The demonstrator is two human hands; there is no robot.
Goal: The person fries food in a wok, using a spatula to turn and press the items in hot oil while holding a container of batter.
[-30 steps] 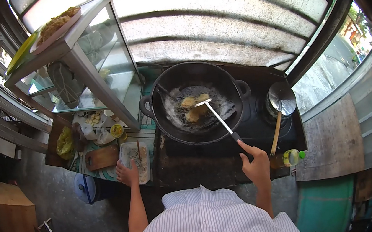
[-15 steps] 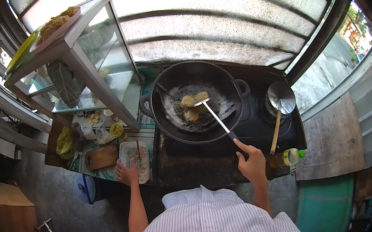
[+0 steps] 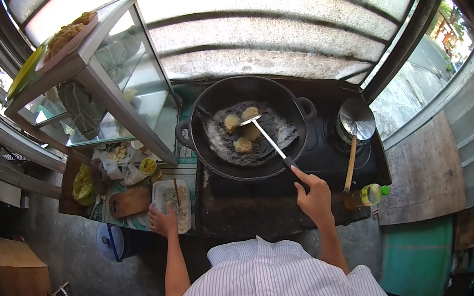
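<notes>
My right hand [image 3: 314, 197] is closed round the black handle of a spatula [image 3: 269, 138], index finger stretched along it. The spatula's metal head lies in a large black wok [image 3: 215, 165], between pieces of golden fritter [image 3: 243, 145] in bubbling oil. One fritter touches the far side of the head, another lies at its left. My left hand [image 3: 163, 219] grips the near left rim of a clear plastic container [image 3: 186, 227], which holds pale batter and a brown stick-like utensil [image 3: 176, 191].
Right of the wok, a wooden-handled skimmer [image 3: 356, 120] rests on the other burner. An oil bottle [image 3: 370, 195] lies at the stove's edge. Left are a wooden board [image 3: 130, 201], a yellow-filled cup [image 3: 148, 167] and a glass display case [image 3: 154, 87] with a plate of fried food [image 3: 68, 40] on top.
My right hand has moved the spatula head away from me and slightly left. The fritters have drifted apart in the oil. My left hand stays on the container.
</notes>
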